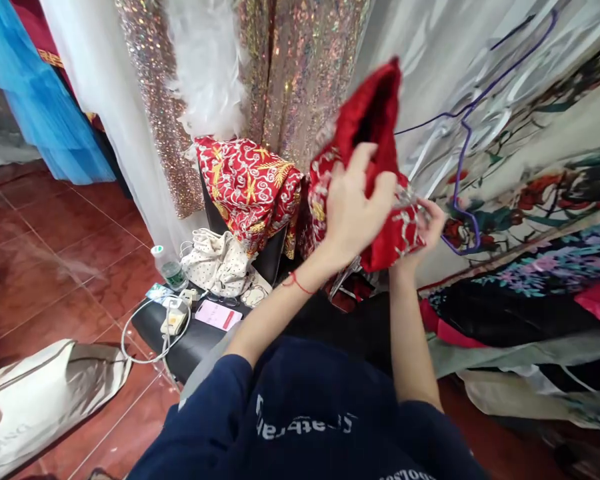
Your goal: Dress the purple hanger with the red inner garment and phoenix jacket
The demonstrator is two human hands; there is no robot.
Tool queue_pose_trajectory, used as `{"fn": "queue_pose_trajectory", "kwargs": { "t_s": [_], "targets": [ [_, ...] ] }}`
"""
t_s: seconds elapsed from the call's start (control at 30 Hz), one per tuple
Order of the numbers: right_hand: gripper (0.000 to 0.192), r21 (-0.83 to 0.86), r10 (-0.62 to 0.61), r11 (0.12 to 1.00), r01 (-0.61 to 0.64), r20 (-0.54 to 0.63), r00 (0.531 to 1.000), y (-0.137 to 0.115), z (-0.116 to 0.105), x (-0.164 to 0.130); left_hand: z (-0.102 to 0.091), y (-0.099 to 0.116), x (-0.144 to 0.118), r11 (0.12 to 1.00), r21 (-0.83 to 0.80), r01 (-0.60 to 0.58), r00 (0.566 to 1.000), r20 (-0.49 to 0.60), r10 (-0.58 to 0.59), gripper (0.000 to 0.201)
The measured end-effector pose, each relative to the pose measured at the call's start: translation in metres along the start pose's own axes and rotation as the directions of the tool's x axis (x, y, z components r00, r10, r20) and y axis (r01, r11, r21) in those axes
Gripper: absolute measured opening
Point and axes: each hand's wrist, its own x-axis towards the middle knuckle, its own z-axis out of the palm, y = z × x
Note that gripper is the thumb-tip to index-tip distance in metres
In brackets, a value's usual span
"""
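Note:
A red embroidered garment (375,107) is raised before me, with a dark fold opening near its top and silver and gold patterns on its sides. My left hand (355,203) is closed on its near side, thumb and fingers bent against the cloth. At the garment's lower right edge, my right hand (427,227) pinches the fabric, its fingers partly behind it. Motion blurs the garment's edges, and its exact kind is unclear. Left of it, a matching red patterned cloth (253,187) lies draped over a dark seat.
On the black bench stand a plastic bottle (171,270), a dotted cloth bag (217,263), a pink-screened phone (218,315) and a white cable (125,340). A purple hanger (463,147) hangs at right. Folded clothes (520,300) lie below it. A cream bag (55,393) rests on the floor.

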Motion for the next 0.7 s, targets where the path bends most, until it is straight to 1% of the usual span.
{"fn": "queue_pose_trajectory", "kwargs": {
  "t_s": [0.07, 0.13, 0.17, 0.2, 0.23, 0.27, 0.3, 0.33, 0.37, 0.4, 0.43, 0.47, 0.5, 0.53, 0.57, 0.63, 0.67, 0.7],
  "targets": [
    [0.032, -0.031, -0.016, 0.999, 0.014, -0.05, 0.999, 0.008, -0.02, -0.011, 0.028, 0.0, -0.015, 0.997, 0.0, 0.073, 0.996, 0.06, -0.073, 0.028],
    [0.041, -0.096, -0.08, 0.992, 0.077, -0.028, 0.996, 0.02, -0.039, -0.017, 0.049, -0.003, -0.022, 0.99, -0.027, 0.142, 0.983, 0.123, -0.137, 0.023],
    [0.047, -0.131, -0.131, 0.983, 0.131, 0.012, 0.991, 0.027, -0.048, -0.017, 0.057, -0.007, -0.022, 0.984, -0.042, 0.171, 0.974, 0.155, -0.162, 0.02],
    [0.054, -0.158, -0.195, 0.966, 0.205, 0.076, 0.978, 0.034, -0.057, -0.017, 0.063, -0.012, -0.021, 0.978, -0.057, 0.2, 0.965, 0.182, -0.187, 0.017],
    [0.063, -0.171, -0.274, 0.938, 0.3, 0.161, 0.948, 0.039, -0.066, -0.016, 0.068, -0.019, -0.019, 0.971, -0.071, 0.227, 0.957, 0.203, -0.209, 0.014],
    [0.071, -0.174, -0.354, 0.897, 0.405, 0.264, 0.897, 0.042, -0.074, -0.013, 0.072, -0.026, -0.017, 0.965, -0.083, 0.249, 0.949, 0.218, -0.226, 0.011],
    [0.077, -0.178, -0.415, 0.843, 0.507, 0.383, 0.825, 0.043, -0.082, -0.01, 0.076, -0.034, -0.014, 0.959, -0.095, 0.265, 0.944, 0.23, -0.238, 0.009],
    [0.079, -0.186, -0.446, 0.779, 0.599, 0.506, 0.738, 0.042, -0.088, -0.007, 0.078, -0.042, -0.011, 0.955, -0.104, 0.277, 0.939, 0.238, -0.247, 0.008],
    [0.077, -0.203, -0.437, 0.711, 0.673, 0.623, 0.649, 0.039, -0.093, -0.003, 0.08, -0.05, -0.008, 0.952, -0.109, 0.287, 0.936, 0.246, -0.254, 0.009],
    [0.072, -0.228, -0.393, 0.645, 0.729, 0.719, 0.573, 0.034, -0.096, 0.002, 0.081, -0.057, -0.004, 0.949, -0.11, 0.296, 0.931, 0.256, -0.261, 0.01],
    [0.066, -0.259, -0.33, 0.591, 0.764, 0.786, 0.523, 0.029, -0.098, 0.007, 0.083, -0.063, 0.0, 0.946, -0.108, 0.305, 0.925, 0.27, -0.268, 0.011],
    [0.06, -0.284, -0.283, 0.546, 0.788, 0.823, 0.493, 0.023, -0.098, 0.012, 0.085, -0.069, 0.004, 0.944, -0.106, 0.312, 0.918, 0.29, -0.271, 0.011],
    [0.053, -0.293, -0.264, 0.506, 0.811, 0.843, 0.469, 0.017, -0.098, 0.019, 0.088, -0.074, 0.009, 0.944, -0.105, 0.314, 0.909, 0.321, -0.267, 0.012],
    [0.047, -0.287, -0.257, 0.472, 0.834, 0.86, 0.441, 0.013, -0.098, 0.025, 0.091, -0.079, 0.014, 0.944, -0.107, 0.311, 0.893, 0.373, -0.252, 0.012],
    [0.041, -0.264, -0.248, 0.44, 0.858, 0.883, 0.398, 0.009, -0.098, 0.031, 0.096, -0.082, 0.019, 0.947, -0.108, 0.302, 0.867, 0.443, -0.226, 0.012],
    [0.031, -0.188, -0.209, 0.394, 0.9, 0.935, 0.286, 0.006, -0.099, 0.043, 0.106, -0.087, 0.029, 0.96, -0.086, 0.266, 0.788, 0.593, -0.165, 0.013],
    [0.029, -0.154, -0.179, 0.384, 0.91, 0.955, 0.238, 0.006, -0.1, 0.048, 0.111, -0.088, 0.033, 0.968, -0.061, 0.243, 0.745, 0.651, -0.146, 0.016],
    [0.031, -0.13, -0.149, 0.384, 0.914, 0.968, 0.2, 0.007, -0.102, 0.051, 0.116, -0.089, 0.037, 0.974, -0.031, 0.222, 0.711, 0.689, -0.14, 0.019]
  ]
}}
